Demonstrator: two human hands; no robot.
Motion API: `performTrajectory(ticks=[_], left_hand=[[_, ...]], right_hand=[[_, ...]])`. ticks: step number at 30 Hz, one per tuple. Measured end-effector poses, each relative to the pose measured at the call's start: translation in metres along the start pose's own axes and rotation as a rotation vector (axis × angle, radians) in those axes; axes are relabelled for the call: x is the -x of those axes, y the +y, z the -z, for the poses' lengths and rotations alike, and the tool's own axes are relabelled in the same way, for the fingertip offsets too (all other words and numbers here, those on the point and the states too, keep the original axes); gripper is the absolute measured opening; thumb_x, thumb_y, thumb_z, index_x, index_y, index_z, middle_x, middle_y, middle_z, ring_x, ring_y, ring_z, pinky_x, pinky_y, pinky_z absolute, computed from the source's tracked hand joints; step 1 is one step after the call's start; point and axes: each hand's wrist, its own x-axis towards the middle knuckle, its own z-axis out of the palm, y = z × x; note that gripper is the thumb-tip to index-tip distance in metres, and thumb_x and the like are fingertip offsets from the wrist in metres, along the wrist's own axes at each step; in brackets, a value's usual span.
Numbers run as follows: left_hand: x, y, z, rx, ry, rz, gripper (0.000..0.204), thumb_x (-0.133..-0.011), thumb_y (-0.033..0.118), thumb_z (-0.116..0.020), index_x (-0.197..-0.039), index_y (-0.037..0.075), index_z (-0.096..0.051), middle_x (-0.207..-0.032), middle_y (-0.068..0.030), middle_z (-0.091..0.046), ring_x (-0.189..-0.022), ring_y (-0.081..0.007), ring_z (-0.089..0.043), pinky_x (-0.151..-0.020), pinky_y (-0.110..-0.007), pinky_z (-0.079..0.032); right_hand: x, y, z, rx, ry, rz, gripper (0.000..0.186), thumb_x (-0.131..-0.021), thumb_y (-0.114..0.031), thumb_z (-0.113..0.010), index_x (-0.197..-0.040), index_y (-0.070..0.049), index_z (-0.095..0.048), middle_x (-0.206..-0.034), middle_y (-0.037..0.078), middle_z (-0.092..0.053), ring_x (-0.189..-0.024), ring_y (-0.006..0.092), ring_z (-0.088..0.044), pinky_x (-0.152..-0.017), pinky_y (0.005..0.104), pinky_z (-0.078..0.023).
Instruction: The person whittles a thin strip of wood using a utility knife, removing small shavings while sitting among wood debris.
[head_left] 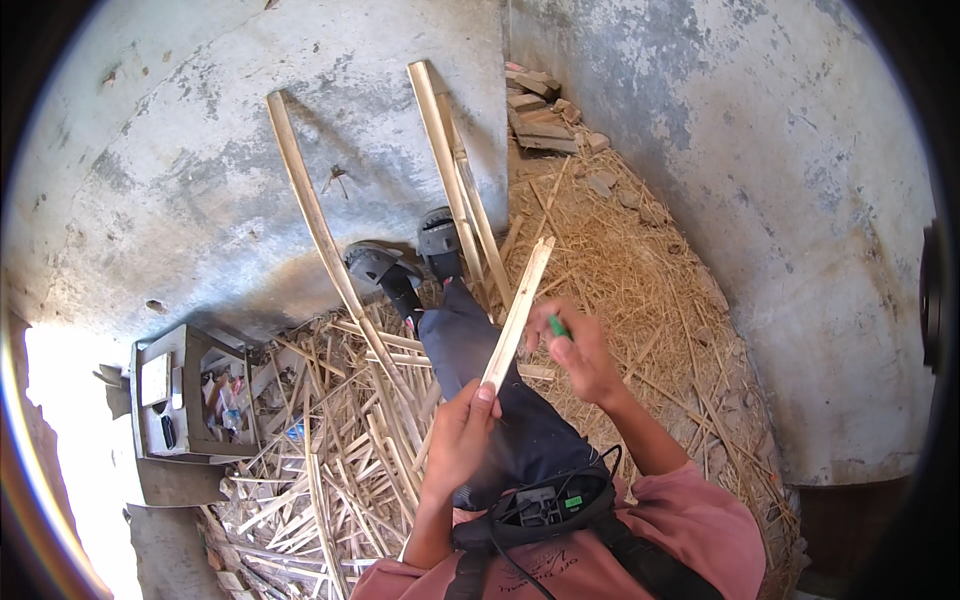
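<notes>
A pale split strip (519, 313), likely bamboo or wood, slants up and away over my legs. My left hand (458, 437) is closed round its near end, with the thumb on top. Just right of the strip is my right hand (582, 358), its fingers curled and a little blurred. From that grip shows a small green object (557, 325), perhaps the handle of a tool; its kind is hard to make out. No contact between the right hand and the strip can be seen for certain.
Long strips (318, 225) lean against the worn wall (190, 190) ahead. Cut strips (340, 490) lie heaped at the left beside a wooden frame (150, 425). Straw-like shavings (640, 300) cover the ground to the right. Bricks (540, 125) are stacked in the far corner.
</notes>
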Motion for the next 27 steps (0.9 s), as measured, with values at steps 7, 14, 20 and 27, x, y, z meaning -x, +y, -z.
performTrajectory(ticks=[7,14,20,27], left_hand=[[0.003,0.011,-0.005,0.066,-0.02,-0.03,0.038,-0.119,0.029,-0.042,-0.1,0.003,-0.062,-0.08,0.0046,-0.048,-0.07,-0.004,-0.041,-0.063,-0.022,-0.037],[0.007,0.016,-0.004,0.019,-0.03,-0.021,0.04,-0.12,0.03,-0.036,-0.111,0.001,-0.061,-0.089,0.0028,-0.05,-0.078,-0.0048,-0.042,-0.068,-0.023,-0.039],[0.008,0.011,-0.001,0.176,-0.08,0.021,0.038,-0.121,0.029,-0.035,-0.11,0.002,-0.059,-0.09,0.0032,-0.046,-0.079,-0.005,-0.039,-0.068,-0.022,-0.037],[0.005,0.009,-0.006,0.131,-0.014,-0.07,0.038,-0.121,0.027,-0.034,-0.104,0.002,-0.057,-0.085,0.0039,-0.042,-0.075,-0.0059,-0.036,-0.065,-0.025,-0.034]], right_hand=[[0.012,-0.006,-0.012,0.537,-0.094,0.384,0.032,-0.099,-0.037,-0.075,-0.099,-0.006,-0.071,-0.078,0.008,-0.066,-0.064,0.028,-0.067,-0.058,0.0383,-0.051],[0.011,-0.01,-0.017,0.618,-0.028,0.471,0.032,-0.092,-0.039,-0.083,-0.096,-0.008,-0.074,-0.076,0.004,-0.068,-0.06,0.0247,-0.068,-0.053,0.036,-0.051],[0.011,-0.014,-0.017,0.655,-0.053,0.51,0.033,-0.091,-0.04,-0.084,-0.096,-0.009,-0.075,-0.073,0.003,-0.066,-0.056,0.0234,-0.066,-0.05,0.0361,-0.05],[0.01,-0.014,-0.021,0.758,-0.016,0.537,0.032,-0.09,-0.042,-0.083,-0.095,-0.011,-0.075,-0.068,0.0,-0.06,-0.052,0.0201,-0.063,-0.047,0.0347,-0.046]])
